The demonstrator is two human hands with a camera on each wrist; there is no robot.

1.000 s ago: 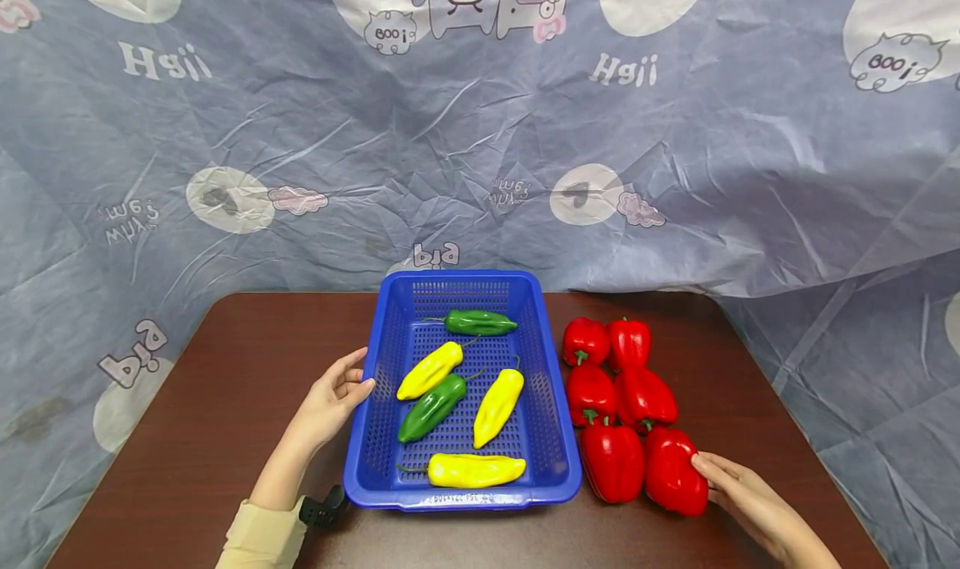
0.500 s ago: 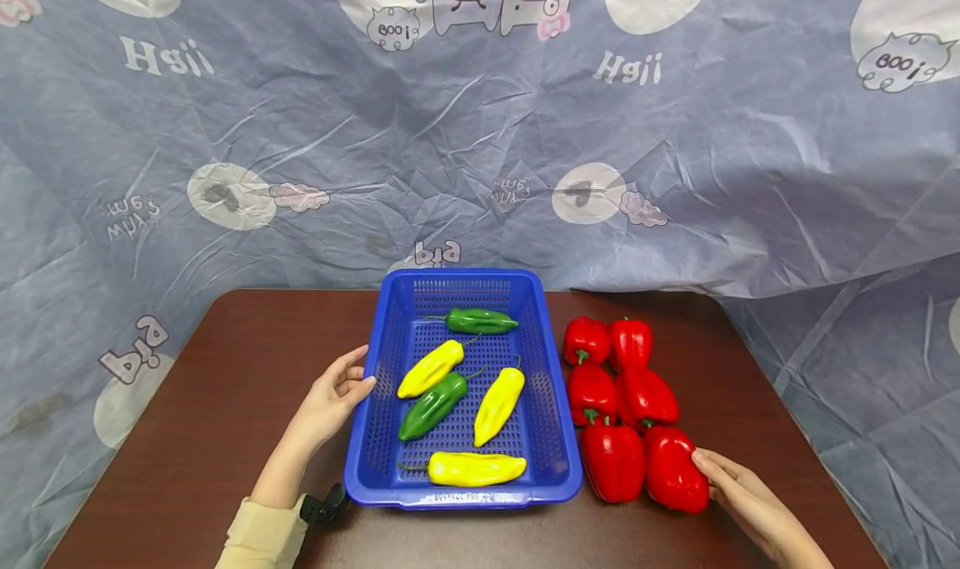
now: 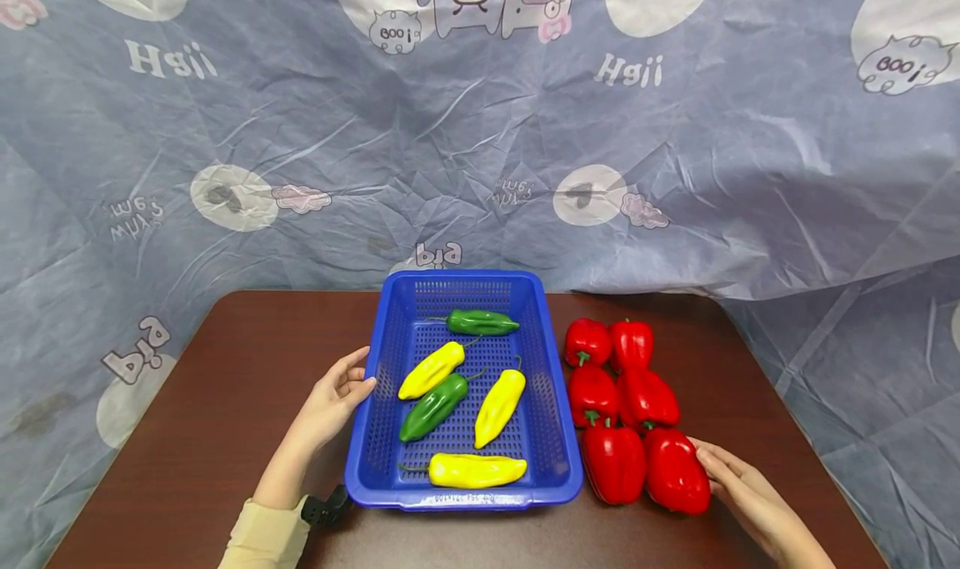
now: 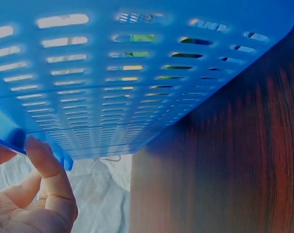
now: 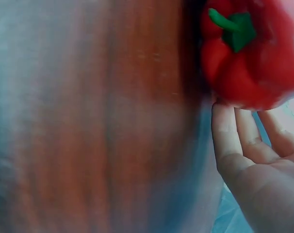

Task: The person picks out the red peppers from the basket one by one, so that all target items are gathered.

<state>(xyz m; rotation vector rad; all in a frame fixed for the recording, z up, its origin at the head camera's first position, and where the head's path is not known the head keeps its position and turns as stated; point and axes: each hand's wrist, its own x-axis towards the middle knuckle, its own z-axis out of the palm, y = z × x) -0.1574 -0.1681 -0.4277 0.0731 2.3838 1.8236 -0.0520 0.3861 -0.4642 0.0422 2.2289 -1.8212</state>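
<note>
At the table's middle stands a blue plastic basket (image 3: 358, 436) with slotted walls, holding yellow peppers (image 3: 500, 408) and green peppers (image 3: 433, 408). My left hand (image 3: 332, 401) grips its left rim; in the left wrist view the thumb and fingers (image 4: 49, 167) meet that rim. To the right of the basket lie several red bell peppers (image 3: 613, 462), close together in two columns. My right hand (image 3: 750, 498) touches the right side of the nearest right-hand bell pepper (image 3: 675, 473) with fairly straight fingers (image 5: 224, 128). This pepper shows its green stem (image 5: 234, 28) in the right wrist view.
The dark brown wooden table (image 3: 247, 369) extends on both sides of the basket. A grey-blue printed cloth (image 3: 450, 152) hangs behind its back edge. A black strap-like object (image 3: 326, 509) sits by my left wrist, near the basket's front left corner.
My right hand's fingers have shifted slightly along the near right bell pepper, toward its far side. My left hand, the basket and the other peppers stay in place.
</note>
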